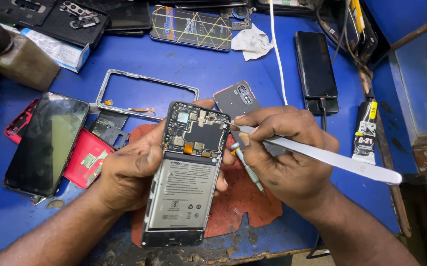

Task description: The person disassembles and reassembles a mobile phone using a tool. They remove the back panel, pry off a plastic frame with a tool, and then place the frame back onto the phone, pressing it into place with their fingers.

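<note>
Our left hand (137,165) grips the opened phone (186,172) above the blue table (198,69); its back is already off, board and battery bare. Our right hand (282,152) pinches tweezers (322,157) at the board; parts remain fitted.

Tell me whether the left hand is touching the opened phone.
Touching. The head view shows the left hand wrapped around the opened phone, thumb on its left edge and fingertips showing past its top and right sides.
</note>
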